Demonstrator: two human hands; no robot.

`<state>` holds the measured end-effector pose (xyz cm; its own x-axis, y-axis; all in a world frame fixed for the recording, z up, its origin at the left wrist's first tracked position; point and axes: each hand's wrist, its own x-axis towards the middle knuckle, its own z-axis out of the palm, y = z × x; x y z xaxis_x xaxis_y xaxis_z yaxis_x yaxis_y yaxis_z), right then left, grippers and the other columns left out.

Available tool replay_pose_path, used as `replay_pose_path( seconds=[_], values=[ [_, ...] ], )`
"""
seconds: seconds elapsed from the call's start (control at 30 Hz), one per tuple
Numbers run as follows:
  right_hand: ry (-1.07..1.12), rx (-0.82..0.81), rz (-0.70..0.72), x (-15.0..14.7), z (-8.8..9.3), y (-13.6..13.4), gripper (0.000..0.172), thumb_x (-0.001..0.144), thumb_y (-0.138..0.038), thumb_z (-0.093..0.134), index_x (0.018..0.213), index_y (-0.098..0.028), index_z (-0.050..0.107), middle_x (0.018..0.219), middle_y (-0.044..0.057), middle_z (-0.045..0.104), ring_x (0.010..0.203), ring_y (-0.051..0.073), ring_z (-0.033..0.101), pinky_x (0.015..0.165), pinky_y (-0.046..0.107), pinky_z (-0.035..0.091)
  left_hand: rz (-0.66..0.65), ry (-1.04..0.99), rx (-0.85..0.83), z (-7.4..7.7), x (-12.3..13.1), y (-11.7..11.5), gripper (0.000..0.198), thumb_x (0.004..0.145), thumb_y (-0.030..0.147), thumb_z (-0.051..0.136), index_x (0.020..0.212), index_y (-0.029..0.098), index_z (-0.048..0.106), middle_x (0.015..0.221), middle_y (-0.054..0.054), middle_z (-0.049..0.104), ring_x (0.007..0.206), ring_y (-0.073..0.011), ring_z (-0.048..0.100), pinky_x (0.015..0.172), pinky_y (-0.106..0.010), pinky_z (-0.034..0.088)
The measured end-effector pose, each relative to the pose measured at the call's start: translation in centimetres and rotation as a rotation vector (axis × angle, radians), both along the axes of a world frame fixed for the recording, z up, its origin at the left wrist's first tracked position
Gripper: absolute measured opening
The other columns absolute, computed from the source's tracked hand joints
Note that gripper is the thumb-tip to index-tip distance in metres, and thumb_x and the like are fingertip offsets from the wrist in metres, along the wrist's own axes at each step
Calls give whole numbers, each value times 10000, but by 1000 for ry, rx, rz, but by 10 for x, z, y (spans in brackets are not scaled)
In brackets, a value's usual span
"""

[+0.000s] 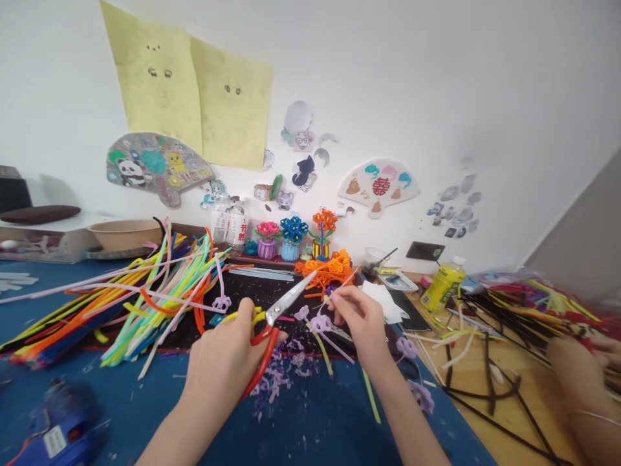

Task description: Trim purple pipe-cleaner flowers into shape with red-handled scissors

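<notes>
Scissors (270,316) in left hand (220,356); lilac flower (321,324)

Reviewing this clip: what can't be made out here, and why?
Blue tool, head view: blurred, cut off by the bottom edge.
Left hand, head view: its own back hides part of its grip on the scissors.
Strand, head view: the right hand covers where it is pinched.
Co-worker's hand, head view: blur and the right edge obscure what it holds.
</notes>
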<state>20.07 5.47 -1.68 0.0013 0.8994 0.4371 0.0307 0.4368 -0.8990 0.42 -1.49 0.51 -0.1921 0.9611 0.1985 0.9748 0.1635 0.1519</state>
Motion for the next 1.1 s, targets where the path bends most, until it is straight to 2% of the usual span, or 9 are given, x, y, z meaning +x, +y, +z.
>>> replay_pose_path(
  seconds=[0.1, 0.2, 0.37, 0.53, 0.7, 0.77, 0.83, 0.9, 1.1],
  values=[
    [65, 34, -67, 3, 2, 2, 165, 768, -317, 635, 713, -167, 595, 597, -12, 597, 458, 90, 491, 462, 216, 396, 24, 115, 103, -1, -6, 1, 380, 835, 593, 399, 933, 231, 458, 656, -35, 607, 671, -302, 638, 483, -272, 285],
    [96, 45, -100, 3, 4, 2, 170, 760, -316, 638, 693, -167, 593, 585, -18, 593, 445, 84, 479, 452, 214, 388, -78, 274, 286, -6, -12, 4, 345, 820, 510, 497, 936, 186, 524, 852, -97, 626, 848, -309, 605, 661, -345, 403],
    [80, 39, -110, 2, 3, 2, 189, 762, -340, 638, 698, -169, 590, 599, -14, 601, 443, 86, 478, 456, 223, 393, -104, 506, 417, -4, -20, 2, 233, 840, 256, 479, 1033, 172, 576, 1001, -128, 591, 897, -310, 534, 758, -402, 387],
    [56, 33, -115, 4, -1, 5, 221, 766, -377, 637, 711, -170, 584, 609, -1, 603, 447, 101, 480, 452, 240, 397, -116, 519, 503, 2, -27, -1, 243, 851, 185, 413, 1026, 194, 581, 1068, -125, 595, 928, -305, 521, 798, -416, 378],
    [34, -29, -22, 0, -2, 4, 243, 753, -397, 649, 710, -170, 575, 599, -1, 589, 443, 101, 469, 443, 237, 385, -59, 109, 477, -4, -24, 6, 228, 801, 322, 523, 979, 179, 535, 997, -120, 603, 965, -322, 528, 801, -417, 401],
    [7, -69, 62, -5, -2, 0, 241, 751, -393, 651, 710, -168, 573, 598, -6, 582, 448, 97, 469, 455, 233, 392, -80, -235, 434, -7, -18, 9, 281, 784, 407, 542, 958, 192, 497, 925, -82, 606, 874, -263, 566, 727, -351, 431],
    [-41, -95, 141, -10, -2, -4, 228, 761, -383, 641, 717, -169, 577, 612, -5, 581, 479, 102, 489, 483, 234, 414, -87, -579, 305, -10, -11, 11, 268, 790, 465, 509, 877, 218, 450, 673, 25, 532, 588, -171, 519, 536, -275, 386],
    [-114, -104, 210, -15, -2, -9, 213, 776, -369, 623, 712, -171, 578, 630, -1, 581, 517, 113, 513, 507, 236, 429, -202, -847, 271, -15, -4, 11, 257, 806, 469, 497, 798, 223, 422, 615, 66, 456, 540, -122, 455, 523, -243, 367],
    [-322, -93, 362, -23, -2, -18, 133, 789, -270, 578, 698, -174, 566, 587, -31, 521, 521, 110, 500, 517, 227, 398, -350, -1051, 177, -20, 5, 7, 236, 762, 375, 599, 807, 211, 434, 723, 41, 556, 642, -121, 528, 589, -240, 409]
  ],
)
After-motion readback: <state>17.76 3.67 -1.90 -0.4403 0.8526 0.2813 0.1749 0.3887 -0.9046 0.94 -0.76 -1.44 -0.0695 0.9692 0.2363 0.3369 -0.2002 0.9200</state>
